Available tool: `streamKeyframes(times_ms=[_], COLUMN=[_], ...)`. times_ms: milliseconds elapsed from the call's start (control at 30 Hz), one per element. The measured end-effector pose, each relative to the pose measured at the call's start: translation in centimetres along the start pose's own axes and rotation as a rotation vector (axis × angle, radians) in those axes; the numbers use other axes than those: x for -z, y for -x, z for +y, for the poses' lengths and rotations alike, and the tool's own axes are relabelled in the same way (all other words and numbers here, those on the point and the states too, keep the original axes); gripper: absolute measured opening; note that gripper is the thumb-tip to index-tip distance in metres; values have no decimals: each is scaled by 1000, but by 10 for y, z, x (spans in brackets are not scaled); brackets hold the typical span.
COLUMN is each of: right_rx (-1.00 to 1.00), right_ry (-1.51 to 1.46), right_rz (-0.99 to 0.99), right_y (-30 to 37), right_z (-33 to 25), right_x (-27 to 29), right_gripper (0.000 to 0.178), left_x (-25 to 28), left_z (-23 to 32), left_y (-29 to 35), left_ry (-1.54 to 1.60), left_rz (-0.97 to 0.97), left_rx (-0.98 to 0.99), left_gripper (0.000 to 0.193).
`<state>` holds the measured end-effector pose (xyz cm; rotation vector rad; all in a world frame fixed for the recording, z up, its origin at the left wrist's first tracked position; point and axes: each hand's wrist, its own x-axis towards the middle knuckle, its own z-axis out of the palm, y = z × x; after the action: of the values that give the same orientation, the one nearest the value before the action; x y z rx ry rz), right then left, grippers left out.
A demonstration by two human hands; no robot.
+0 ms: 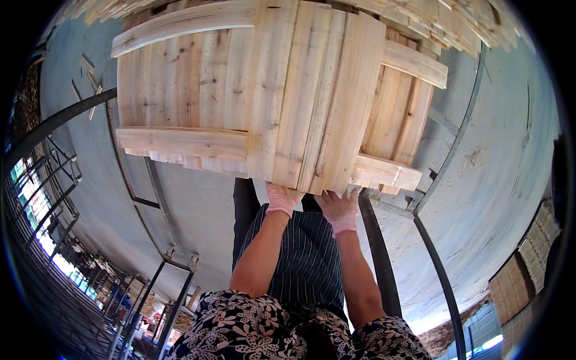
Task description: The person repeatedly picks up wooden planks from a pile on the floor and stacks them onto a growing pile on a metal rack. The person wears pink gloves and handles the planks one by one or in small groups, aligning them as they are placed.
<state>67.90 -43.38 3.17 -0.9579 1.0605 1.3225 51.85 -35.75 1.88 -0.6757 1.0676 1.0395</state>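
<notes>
Gloved, our left hand (282, 198) and right hand (339, 210) grip the near ends of loose boards (318, 102) atop the panel (198, 90); we'd best keep them flush and square.

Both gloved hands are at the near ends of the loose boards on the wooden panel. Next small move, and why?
Probably push the loose boards a little further onto the wooden panel. Their near ends overhang the panel's front batten and lie at a slant to the boards beneath, and the left hand and right hand already sit at those ends.
</notes>
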Motion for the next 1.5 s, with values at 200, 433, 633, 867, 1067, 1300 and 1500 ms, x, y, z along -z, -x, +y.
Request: streamKeyframes(times_ms=[200,433,633,867,1067,1300,1500], right_rx=[-25,23,5,558,157,142,292], right_ry=[62,162,369,851,901,922,1342], right_rz=[7,53,282,189,43,5,393], right_y=[-1,-2,39,53,23,-12,42], right_z=[16,17,3,1,11,13,3], right_x=[-49,-56,3,-34,-34,-48,-44], right_gripper=[75,79,62,38,79,78,86], left_x=[25,19,-6,22,3,19,2], left_z=[29,66,67,94,172,174,219], left_y=[12,-12,2,22,-14,-23,24], left_ry=[113,41,27,304,183,264,228], left_rz=[187,-214,-127,248,44,-82,329], left_rx=[-14,-77,-89,-95,-216,-216,-145], left_gripper=[73,72,71,75,87,90,80])
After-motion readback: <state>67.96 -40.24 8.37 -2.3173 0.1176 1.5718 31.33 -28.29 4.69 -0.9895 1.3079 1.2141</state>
